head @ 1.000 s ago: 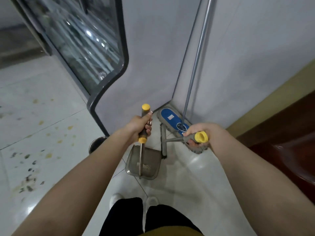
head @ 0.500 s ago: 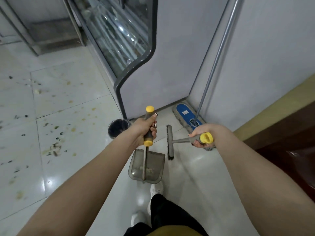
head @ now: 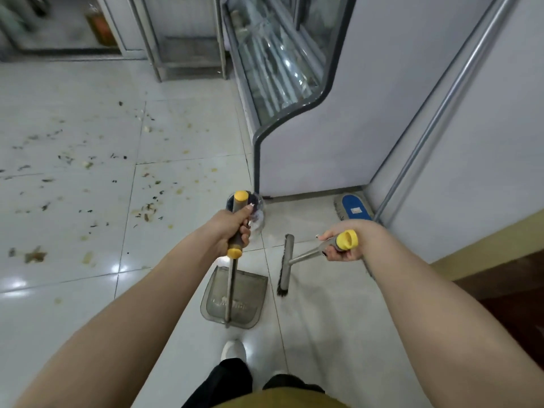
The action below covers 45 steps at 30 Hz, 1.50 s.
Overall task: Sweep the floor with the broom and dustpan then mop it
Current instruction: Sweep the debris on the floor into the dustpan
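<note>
Head view: left hand (head: 232,228) grips the dustpan (head: 234,298) handle; right hand (head: 348,242) grips the broom (head: 286,265) handle above littered floor (head: 73,201).

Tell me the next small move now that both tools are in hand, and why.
Probably step left toward the scattered debris and lower the broom head there: the left hand grips the dustpan handle, the right hand the broom, but both tools are beside the display case, away from it.
</note>
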Motion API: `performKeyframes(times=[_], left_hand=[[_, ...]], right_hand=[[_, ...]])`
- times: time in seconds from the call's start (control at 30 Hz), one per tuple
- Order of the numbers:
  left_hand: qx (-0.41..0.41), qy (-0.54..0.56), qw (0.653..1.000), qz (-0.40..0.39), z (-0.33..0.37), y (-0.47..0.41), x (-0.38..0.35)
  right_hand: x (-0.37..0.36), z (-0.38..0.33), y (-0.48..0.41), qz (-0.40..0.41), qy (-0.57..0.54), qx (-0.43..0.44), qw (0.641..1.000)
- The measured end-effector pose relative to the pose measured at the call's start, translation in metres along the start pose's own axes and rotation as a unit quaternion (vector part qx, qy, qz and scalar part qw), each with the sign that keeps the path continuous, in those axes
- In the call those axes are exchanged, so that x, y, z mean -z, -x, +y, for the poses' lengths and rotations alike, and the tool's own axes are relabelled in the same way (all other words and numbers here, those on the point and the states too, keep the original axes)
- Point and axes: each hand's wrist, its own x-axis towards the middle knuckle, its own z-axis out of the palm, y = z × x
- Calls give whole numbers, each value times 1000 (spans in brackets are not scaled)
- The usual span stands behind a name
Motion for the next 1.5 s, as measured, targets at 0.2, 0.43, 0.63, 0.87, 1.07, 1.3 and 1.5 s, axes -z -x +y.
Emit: performKeyframes(times=[0.2, 0.43, 0.63, 0.87, 1.07, 1.3, 1.5], left_hand=[[-26, 19, 997, 73, -28, 43, 35], [-56, 72, 986, 140, -62, 87, 85], [-74, 145, 968, 192, -70, 120, 153], [-84, 205, 950, 219, -59, 149, 243], [-90, 256, 935, 229, -47, 175, 335], [-121, 325, 910, 229, -32, 191, 412], [-148, 362, 884, 256, -11, 185, 474]], right_hand=[[-26, 7, 9, -42, 137, -13, 990], [-85, 4, 15, -97, 215, -1, 972], [-166, -12, 21, -112, 299, 11, 948], [-277, -37, 24, -110, 332, 5, 937], [-370, -56, 18, -106, 296, -7, 949], [-464, -66, 17, -115, 297, 25, 948], [-535, -100, 17, -128, 319, 27, 939]])
